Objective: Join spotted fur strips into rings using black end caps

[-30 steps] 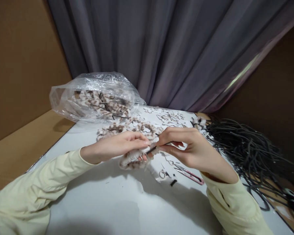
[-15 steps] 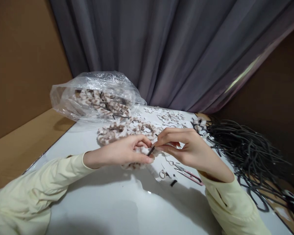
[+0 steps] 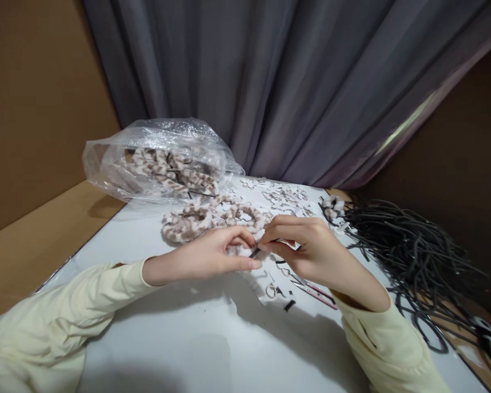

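My left hand (image 3: pixel 213 252) is closed around a pale fluffy scrunchie (image 3: pixel 233 250), most of which its fingers hide. A dark elastic cord (image 3: pixel 255 252) comes out between the left thumb and fingers. My right hand (image 3: pixel 315 245) pinches the end of this cord between thumb and fingertips, almost touching the left hand. Behind the hands lie brown-and-white fluffy scrunchies (image 3: pixel 184 222) on the white table (image 3: pixel 180 338). Small scissors with pink handles (image 3: pixel 317 293) rest below the right hand, beside a metal ring (image 3: pixel 271 290) and a short black cord scrap (image 3: pixel 289 305).
A clear plastic bag (image 3: pixel 106 164) with more fluffy scrunchies stands at the back left. Small metal pieces (image 3: pixel 286 196) are scattered at the back. To the right are a heap of black cords (image 3: pixel 413 245) and a small fluffy ring (image 3: pixel 333 206). A grey curtain (image 3: pixel 229 65) hangs behind.
Both hands have shifted very slightly, and the right fingertips have slid a little along the cord. A dark cord end now shows below the right fingers.
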{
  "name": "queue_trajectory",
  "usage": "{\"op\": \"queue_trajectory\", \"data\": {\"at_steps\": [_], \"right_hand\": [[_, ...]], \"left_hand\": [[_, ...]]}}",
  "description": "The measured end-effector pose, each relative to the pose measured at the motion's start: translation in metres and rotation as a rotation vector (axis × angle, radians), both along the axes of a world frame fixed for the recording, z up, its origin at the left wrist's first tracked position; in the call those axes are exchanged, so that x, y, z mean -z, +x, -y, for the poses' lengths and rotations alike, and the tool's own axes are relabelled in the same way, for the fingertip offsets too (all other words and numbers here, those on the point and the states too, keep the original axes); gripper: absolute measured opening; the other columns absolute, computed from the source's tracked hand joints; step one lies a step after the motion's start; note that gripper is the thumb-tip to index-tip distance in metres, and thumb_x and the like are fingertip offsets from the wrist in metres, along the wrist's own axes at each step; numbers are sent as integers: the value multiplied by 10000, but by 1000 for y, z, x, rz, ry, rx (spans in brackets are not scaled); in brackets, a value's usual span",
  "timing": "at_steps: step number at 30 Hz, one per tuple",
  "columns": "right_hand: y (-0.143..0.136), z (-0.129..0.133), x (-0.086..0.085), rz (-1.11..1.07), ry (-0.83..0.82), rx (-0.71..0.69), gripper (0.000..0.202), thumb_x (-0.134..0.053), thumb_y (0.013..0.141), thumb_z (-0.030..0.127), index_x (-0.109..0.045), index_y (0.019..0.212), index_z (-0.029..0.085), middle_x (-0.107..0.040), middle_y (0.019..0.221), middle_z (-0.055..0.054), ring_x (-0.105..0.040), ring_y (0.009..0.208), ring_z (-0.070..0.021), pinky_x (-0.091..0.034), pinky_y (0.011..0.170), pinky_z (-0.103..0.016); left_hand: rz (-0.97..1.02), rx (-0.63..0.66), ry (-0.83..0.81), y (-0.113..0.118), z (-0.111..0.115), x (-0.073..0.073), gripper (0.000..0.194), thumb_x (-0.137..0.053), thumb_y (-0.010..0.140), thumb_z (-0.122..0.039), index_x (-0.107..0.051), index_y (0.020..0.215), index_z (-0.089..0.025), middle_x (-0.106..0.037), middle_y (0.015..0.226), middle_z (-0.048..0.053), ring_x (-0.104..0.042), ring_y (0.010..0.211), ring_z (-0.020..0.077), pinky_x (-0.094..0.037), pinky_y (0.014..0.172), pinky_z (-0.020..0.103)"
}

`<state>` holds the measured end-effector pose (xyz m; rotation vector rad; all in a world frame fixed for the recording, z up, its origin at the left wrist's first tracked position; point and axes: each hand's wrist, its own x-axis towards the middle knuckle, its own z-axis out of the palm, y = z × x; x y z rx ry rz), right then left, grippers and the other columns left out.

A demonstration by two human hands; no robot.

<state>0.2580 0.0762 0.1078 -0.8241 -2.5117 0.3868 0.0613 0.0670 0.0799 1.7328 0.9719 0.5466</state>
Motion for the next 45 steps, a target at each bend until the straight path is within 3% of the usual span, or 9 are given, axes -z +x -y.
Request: {"op": "queue_trajectory", "data": {"at_steps": [7, 13, 22, 26, 30, 35, 39, 43, 45], "right_hand": [[-2, 1, -1, 28, 1, -7, 185, -509, 783, 25, -656, 773, 136, -611, 714, -41, -549, 643, -123, -400, 600, -226], [-1, 2, -2, 40, 18, -4, 177, -517, 782, 32, -655, 777, 143, -609, 716, -40, -555, 648, -130, -413, 607, -232], [10, 0, -5, 59, 147, -91, 233, -437, 850, 52, -632, 904, 167, -619, 810, -61, -580, 735, -140, -453, 639, -233], [13, 1, -8, 70, 235, -71, 290, -392, 847, 28, -644, 884, 168, -623, 799, -69, -572, 742, -150, -448, 621, -243], [11, -2, -6, 84, 262, -100, 308, -387, 838, 8, -645, 870, 173, -624, 805, -60, -548, 741, -147, -437, 637, -251], [7, -6, 0, 86, 236, -137, 253, -435, 836, 20, -647, 856, 157, -620, 806, -63, -534, 750, -148, -423, 661, -253], [3, -8, 4, 131, 156, -151, 234, -451, 852, 49, -655, 868, 164, -615, 804, -55, -526, 765, -147, -416, 677, -253], [1, -19, 12, 109, 88, -168, 211, -460, 859, 71, -656, 861, 150, -615, 787, -53, -538, 745, -138, -422, 669, -242], [1, -26, 15, 96, 98, -147, 198, -468, 853, 70, -650, 877, 145, -623, 811, -61, -546, 762, -147, -428, 687, -250]], "left_hand": [[61, 26, -72, 1, 0, 5, 265, -576, 785, -328, -527, 1007, -192, -602, 901, 19, -575, 731, 143, -444, 625, 236], [117, 1, -16, 2, 0, 10, 200, -571, 774, -233, -507, 959, -195, -609, 761, -14, -565, 655, 123, -432, 615, 232], [-89, -101, 340, 0, 5, 13, 157, -501, 806, -193, -376, 899, -217, -548, 618, -64, -501, 544, 110, -375, 549, 218], [-126, 3, 537, -2, 9, 17, 118, -439, 846, -175, -380, 946, -198, -549, 706, -23, -527, 569, 113, -407, 552, 217], [-132, 93, 698, -5, 17, 17, 218, -409, 841, -120, -434, 1049, -179, -581, 822, 45, -593, 734, 159, -471, 654, 241], [-55, 88, 605, -7, 21, 18, 340, -505, 784, -134, -495, 1121, -180, -622, 853, 69, -589, 852, 207, -485, 779, 292], [-45, 111, 571, -6, 20, 19, 288, -500, 789, -129, -545, 1070, -176, -634, 888, 78, -590, 872, 206, -472, 801, 294], [-82, 60, 612, -1, 16, 19, 155, -467, 829, -160, -605, 902, -164, -639, 793, 60, -599, 731, 170, -470, 692, 260], [-65, -47, 496, 2, 12, 17, 103, -519, 814, -198, -611, 798, -154, -626, 698, 31, -581, 629, 141, -460, 604, 235]]}}
